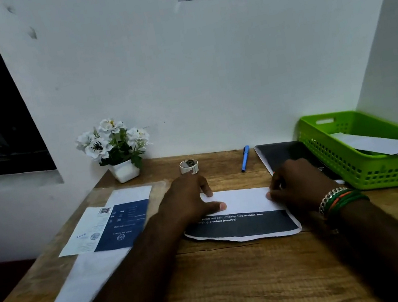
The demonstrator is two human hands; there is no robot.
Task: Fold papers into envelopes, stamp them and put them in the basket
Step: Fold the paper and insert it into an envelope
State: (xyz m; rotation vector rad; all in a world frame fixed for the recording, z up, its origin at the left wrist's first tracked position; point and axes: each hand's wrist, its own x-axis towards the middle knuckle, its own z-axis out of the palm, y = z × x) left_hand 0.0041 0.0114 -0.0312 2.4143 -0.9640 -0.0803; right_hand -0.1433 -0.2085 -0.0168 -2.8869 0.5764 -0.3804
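Mid-fold on a printed paper (241, 219) lying flat near the middle of the bench (242, 288): far part turned over white, dark printed band exposed along the near edge. Left hand (188, 202) pressing the left end of the white flap, fingers fairly straight, thumb laid on the sheet. Right hand (301, 186) at the right end, fingers curled onto the flap edge; whether pinching or merely pressing, cannot tell.

Risks, judged from here:
- Crooked crease if one hand slides ahead of the other; near edge already ragged and wavy, so poor as a guide.
- Sheet skating on the smooth wood under uneven pressure.
- Right hand close to the dark notebook (282, 154) and the green basket (370, 174); a wide sweep could nudge either.
- Tape roll (189, 166) just beyond the left hand, blue pen (245, 159) farther right; easily knocked when reaching.

Basket at far right, already holding a folded white sheet (381, 144). Spare papers (105, 229) stacked at left.
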